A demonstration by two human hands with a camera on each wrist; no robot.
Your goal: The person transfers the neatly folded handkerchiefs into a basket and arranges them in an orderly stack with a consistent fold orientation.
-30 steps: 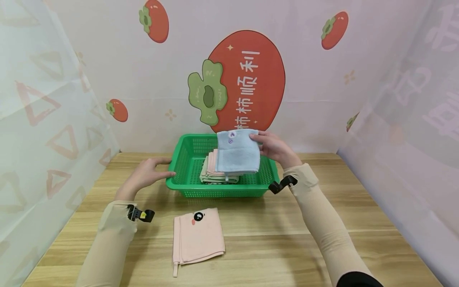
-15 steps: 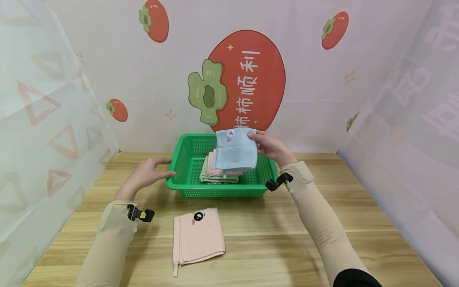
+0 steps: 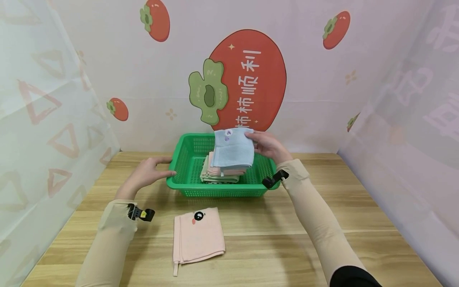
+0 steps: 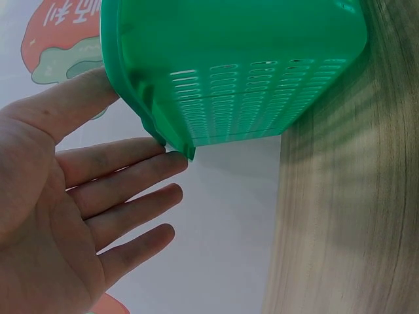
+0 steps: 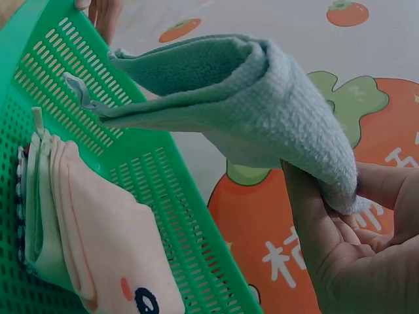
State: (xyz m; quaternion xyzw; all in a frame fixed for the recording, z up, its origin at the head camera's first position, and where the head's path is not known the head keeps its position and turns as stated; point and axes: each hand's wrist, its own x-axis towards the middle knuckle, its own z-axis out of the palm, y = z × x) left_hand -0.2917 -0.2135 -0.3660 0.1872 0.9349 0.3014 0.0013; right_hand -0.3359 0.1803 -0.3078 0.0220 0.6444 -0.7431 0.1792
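Pinching the folded blue towel (image 3: 232,149) by its right edge, the right hand (image 3: 268,146) holds it lifted above the green basket (image 3: 183,185), thumb on one face and fingers curled behind the other, as the right wrist view shows closely. Towel hangs over the stack of folded towels (image 3: 219,174) that lies inside the basket; its lower edge sits just over the stack, contact cannot be told. Stack shows pink and pale green layers. Left hand (image 3: 148,174) rests at the basket's left rim, fingers straight and relaxed, fingertips touching the corner of the rim in the left wrist view, nothing gripped. 1 more pink towel (image 3: 198,236) with a small face motif lies flat on the wooden table (image 3: 322,191), near the front edge and apart from the basket. Handling judgement: the blue towel looks light, soft and limp, terry-textured, not slippery and not fragile; it droops away from the pinch and the fold opens slightly at the free end. Best hold is likely at the folded edge or a corner with all layers caught together, since a grip on 1 layer would probably let the fold fall open.
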